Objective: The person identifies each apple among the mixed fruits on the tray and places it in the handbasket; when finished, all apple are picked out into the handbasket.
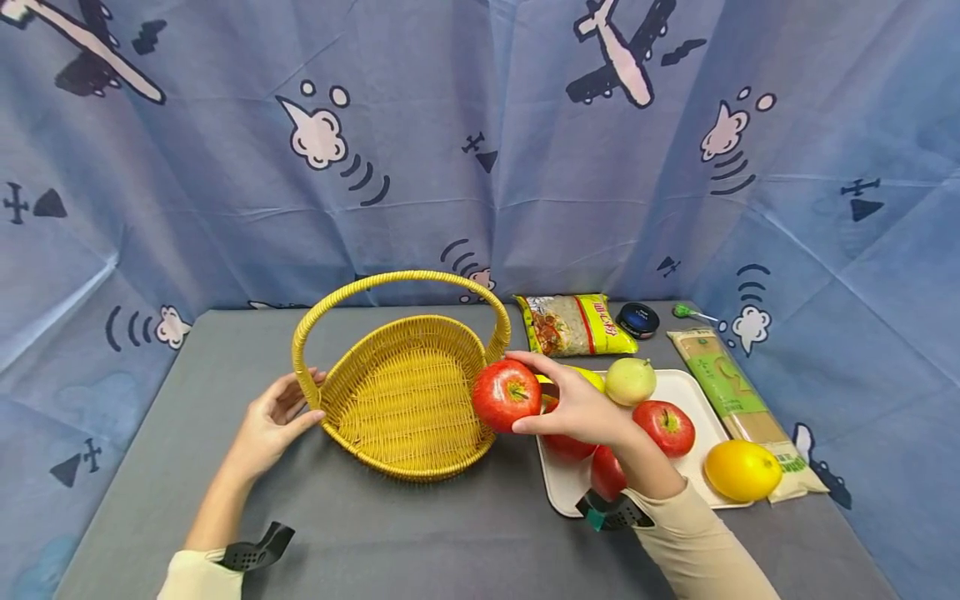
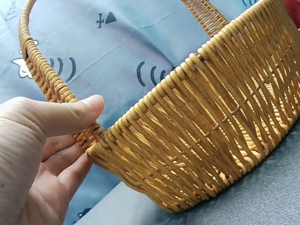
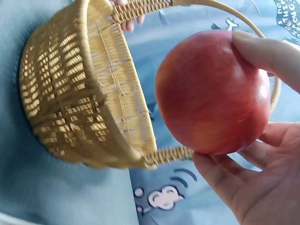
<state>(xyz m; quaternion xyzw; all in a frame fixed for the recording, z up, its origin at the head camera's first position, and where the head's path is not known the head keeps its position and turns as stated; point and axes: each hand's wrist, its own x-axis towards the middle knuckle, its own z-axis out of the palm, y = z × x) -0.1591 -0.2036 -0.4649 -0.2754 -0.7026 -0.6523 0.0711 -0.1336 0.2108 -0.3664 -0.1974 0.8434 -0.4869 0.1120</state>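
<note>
A yellow wicker basket (image 1: 412,408) with a tall arched handle stands on the grey table, nothing inside it. My left hand (image 1: 272,421) grips the foot of the handle at the basket's left end; in the left wrist view the thumb (image 2: 75,115) lies over the wicker, fingers behind. With my right hand (image 1: 573,400) I hold a red apple (image 1: 506,396) between thumb and fingers, up beside the basket's right rim. The right wrist view shows that apple (image 3: 213,91) large in front of the basket (image 3: 61,89).
Right of the basket, a white tray (image 1: 555,492) bears more red apples (image 1: 663,428), a pale green pear (image 1: 630,381) and a yellow fruit (image 1: 742,470). Behind lie a yellow food packet (image 1: 576,325) and a round black container (image 1: 637,319). A long noodle packet (image 1: 738,400) lies at right.
</note>
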